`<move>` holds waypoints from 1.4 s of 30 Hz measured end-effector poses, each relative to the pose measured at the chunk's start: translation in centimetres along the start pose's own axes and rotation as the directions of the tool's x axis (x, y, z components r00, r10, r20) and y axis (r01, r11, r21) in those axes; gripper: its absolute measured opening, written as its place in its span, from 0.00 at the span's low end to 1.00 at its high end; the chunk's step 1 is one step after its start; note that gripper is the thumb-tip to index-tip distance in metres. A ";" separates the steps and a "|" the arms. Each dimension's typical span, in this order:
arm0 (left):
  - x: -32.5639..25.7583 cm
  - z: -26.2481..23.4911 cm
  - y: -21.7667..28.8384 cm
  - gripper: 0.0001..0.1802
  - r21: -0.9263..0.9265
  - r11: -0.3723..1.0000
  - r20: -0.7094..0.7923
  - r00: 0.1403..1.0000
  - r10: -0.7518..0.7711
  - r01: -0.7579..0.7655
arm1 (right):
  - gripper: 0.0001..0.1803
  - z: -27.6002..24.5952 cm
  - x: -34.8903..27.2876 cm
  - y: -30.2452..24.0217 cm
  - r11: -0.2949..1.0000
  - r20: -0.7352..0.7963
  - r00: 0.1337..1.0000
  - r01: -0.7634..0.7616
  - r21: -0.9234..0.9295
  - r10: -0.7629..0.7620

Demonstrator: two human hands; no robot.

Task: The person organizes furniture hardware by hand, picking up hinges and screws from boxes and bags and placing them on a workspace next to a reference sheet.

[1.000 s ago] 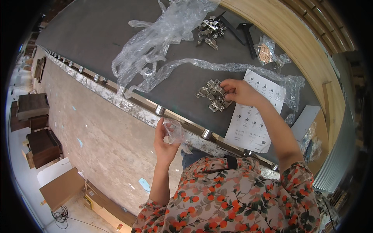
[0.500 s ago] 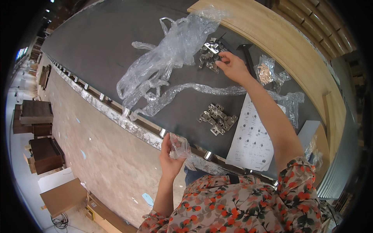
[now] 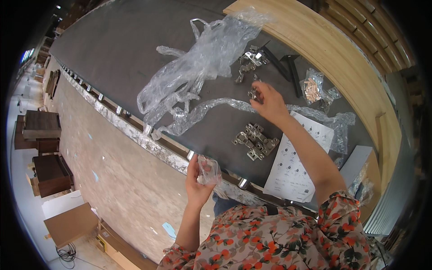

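My right hand (image 3: 270, 102) is closed on a metal cabinet hinge (image 3: 255, 93), lifted above the dark conveyor surface. Beyond it lies a loose group of hinges (image 3: 254, 58). Nearer to me is a second heap of hinges (image 3: 255, 140), beside a printed instruction sheet (image 3: 294, 157). At the near edge of the conveyor, my left hand (image 3: 198, 184) grips a small clear plastic bag (image 3: 209, 172) between thumb and fingers. Whether anything lies inside that bag is hard to make out.
Crumpled clear plastic wrap (image 3: 189, 67) spreads across the conveyor (image 3: 112, 45). Black metal brackets (image 3: 293, 76) and a bag of wooden dowels (image 3: 311, 90) lie at the far right, along a light wood panel (image 3: 360, 67). Metal rollers (image 3: 243, 183) line the near edge.
My right hand has come back toward me from the far hinge group, carrying a hinge. My left hand stays nearly in place with the small bag.
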State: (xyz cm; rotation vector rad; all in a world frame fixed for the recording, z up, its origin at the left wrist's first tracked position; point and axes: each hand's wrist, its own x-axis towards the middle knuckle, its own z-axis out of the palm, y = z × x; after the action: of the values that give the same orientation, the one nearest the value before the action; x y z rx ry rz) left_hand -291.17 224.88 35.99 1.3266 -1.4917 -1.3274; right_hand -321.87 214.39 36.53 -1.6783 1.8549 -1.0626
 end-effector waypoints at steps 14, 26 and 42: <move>-2.0 -0.8 0.5 0.49 0.004 1.000 -0.003 1.000 -0.005 0.005 | 0.09 6.3 -6.6 -6.5 0.370 0.501 0.785 -0.616 0.696 0.365; -2.0 -1.4 -0.9 0.50 -0.133 0.991 -0.013 1.000 -0.027 0.025 | 0.11 8.4 -16.6 -8.0 -0.134 0.491 0.657 -0.516 0.846 0.573; -3.6 -2.2 -1.0 0.46 -0.203 0.968 -0.090 0.981 -0.169 0.148 | 0.20 1.8 -23.6 -6.3 0.356 0.415 0.705 -0.672 0.649 0.575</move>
State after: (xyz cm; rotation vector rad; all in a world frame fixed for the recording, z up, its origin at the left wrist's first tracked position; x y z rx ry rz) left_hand -288.09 227.98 35.86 1.3879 -1.1702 -1.4403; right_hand -312.20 236.87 35.98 -0.4066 1.3935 -1.1091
